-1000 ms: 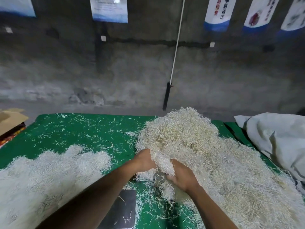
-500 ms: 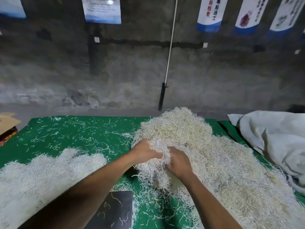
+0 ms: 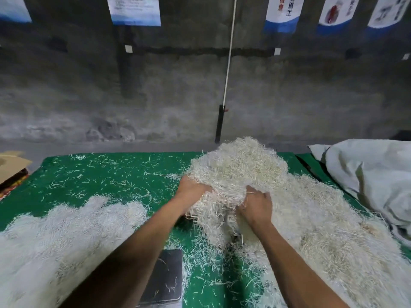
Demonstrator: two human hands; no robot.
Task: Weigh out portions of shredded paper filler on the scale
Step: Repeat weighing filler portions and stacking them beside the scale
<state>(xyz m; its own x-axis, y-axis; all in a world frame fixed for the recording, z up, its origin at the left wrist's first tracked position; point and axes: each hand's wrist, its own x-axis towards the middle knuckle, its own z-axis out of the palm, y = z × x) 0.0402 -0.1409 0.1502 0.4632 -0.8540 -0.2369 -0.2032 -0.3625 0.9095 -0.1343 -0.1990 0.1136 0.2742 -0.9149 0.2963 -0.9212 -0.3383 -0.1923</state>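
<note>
Both hands now sit farther apart than a second ago, when they met almost knuckle to knuckle at the near edge of the big heap of shredded paper [image 3: 289, 196]. The left hand [image 3: 191, 192] presses into the heap's left flank and the right hand [image 3: 255, 207] digs in lower on the right, with a thick clump [image 3: 222, 196] bulging up between them, higher against the heap than before.

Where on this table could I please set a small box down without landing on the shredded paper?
The roomiest patch is the green mat at far left, between the cardboard box and the big pile, with only stray strands. Nearer, it is crowded: the left heap, the scale, and both hands, left and right, in the pile.
</note>
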